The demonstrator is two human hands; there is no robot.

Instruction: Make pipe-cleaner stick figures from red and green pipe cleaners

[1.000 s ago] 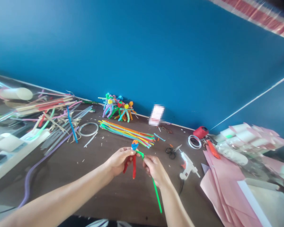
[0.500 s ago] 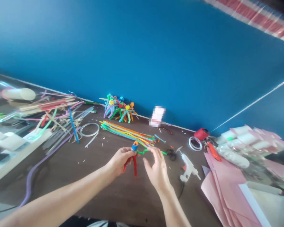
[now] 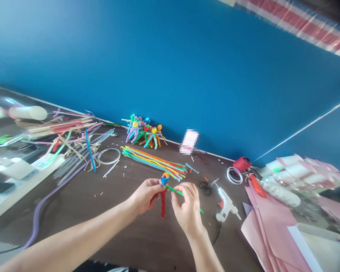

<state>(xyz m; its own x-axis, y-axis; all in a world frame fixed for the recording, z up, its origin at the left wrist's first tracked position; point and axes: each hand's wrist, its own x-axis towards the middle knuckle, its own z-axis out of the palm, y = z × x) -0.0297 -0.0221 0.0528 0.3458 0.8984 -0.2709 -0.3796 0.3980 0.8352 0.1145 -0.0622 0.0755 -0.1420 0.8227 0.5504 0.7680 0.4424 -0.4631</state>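
Observation:
My left hand (image 3: 147, 195) pinches a small pipe cleaner figure (image 3: 164, 180) with an orange top, a blue wrapped band and red legs hanging below. From the figure a green pipe cleaner (image 3: 178, 191) runs to the right. My right hand (image 3: 187, 206) has thumb and fingers closed on that green stem, whose far end pokes out past the hand. Just beyond both hands lies a bundle of coloured pipe cleaners (image 3: 154, 161). Several finished-looking pipe cleaner figures (image 3: 147, 132) stand against the wall.
On the right are black-handled scissors (image 3: 206, 188), a white glue gun (image 3: 226, 206), a red spool (image 3: 241, 164) and pink paper sheets (image 3: 268, 230). On the left, a power strip (image 3: 22, 189) sits beside loose sticks (image 3: 56, 128) and a clear ring (image 3: 108, 156).
My right hand has gone from open fingers beside the green pipe cleaner to closed on it. The bent green stem is now straighter and angles downward to the right.

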